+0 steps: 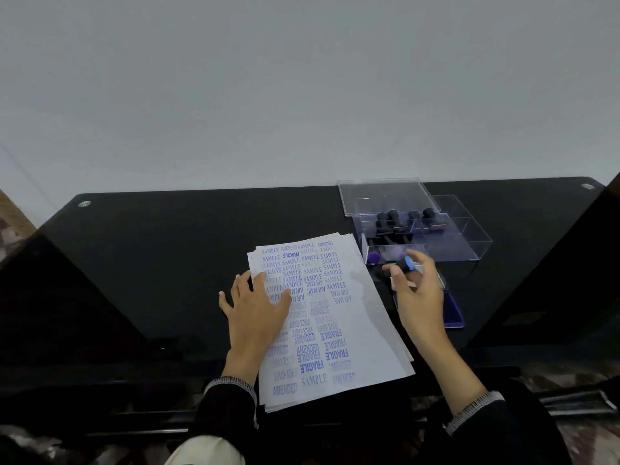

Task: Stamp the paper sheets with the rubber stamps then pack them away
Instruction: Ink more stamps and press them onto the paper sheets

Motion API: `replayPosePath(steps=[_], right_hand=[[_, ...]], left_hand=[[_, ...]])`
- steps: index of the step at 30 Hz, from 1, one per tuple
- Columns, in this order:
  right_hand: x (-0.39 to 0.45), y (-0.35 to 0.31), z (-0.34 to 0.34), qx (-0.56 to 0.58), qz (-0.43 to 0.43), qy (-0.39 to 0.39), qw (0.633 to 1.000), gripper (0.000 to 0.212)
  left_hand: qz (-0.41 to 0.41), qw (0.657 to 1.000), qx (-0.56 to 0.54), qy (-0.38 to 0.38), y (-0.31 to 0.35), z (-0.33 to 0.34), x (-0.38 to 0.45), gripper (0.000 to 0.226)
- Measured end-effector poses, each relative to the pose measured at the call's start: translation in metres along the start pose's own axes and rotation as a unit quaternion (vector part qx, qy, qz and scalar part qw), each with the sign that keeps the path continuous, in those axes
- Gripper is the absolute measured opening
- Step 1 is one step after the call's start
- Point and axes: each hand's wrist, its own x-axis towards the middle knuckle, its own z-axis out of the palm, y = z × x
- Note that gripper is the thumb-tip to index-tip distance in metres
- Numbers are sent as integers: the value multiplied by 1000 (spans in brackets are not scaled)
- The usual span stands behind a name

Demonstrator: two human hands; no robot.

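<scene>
A stack of white paper sheets (362, 317) lies on the black table, the top sheet covered with blue stamp prints. My left hand (258, 308) rests flat on the stack's left side, fingers spread. My right hand (416, 290) hovers over the blue ink pad (453, 312) to the right of the sheets and pinches a black rubber stamp (407, 265) with a blue label. Several black-handled stamps (402, 219) stand in a clear plastic box (469, 236) behind the ink pad.
The box's clear lid (385, 193) leans at the back against the wall. The glossy black table (167, 263) ends at a front edge near my sleeves. Dark panels rise at the left and right sides.
</scene>
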Motion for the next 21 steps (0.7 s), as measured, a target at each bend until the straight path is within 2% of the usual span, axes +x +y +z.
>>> replayPosePath(steps=[4,6,9,11,15,18,21], right_hand=[[3,-1,-35,-22,-7,35,999,13],[6,7,-50,12,12,38,999,16],[5,17,-66,50,31,53,997,10],[3,23,-71,36,26,62,997,11],[-4,27,-73,-66,-30,30,997,14],[-7,26,-72,-156,-80,-23,984,8],[-9,25,-71,-192,-102,-67,974,5]], left_hand=[[60,998,14,25,4,1,-5,41],[92,994,31,47,7,1,-11,30],[104,994,-2,42,26,3,-20,24],[132,990,-39,36,47,7,-28,23],[223,962,-157,-18,91,20,-49,24],[270,947,-155,-85,113,33,-62,38],[272,945,-139,-115,120,43,-67,52]])
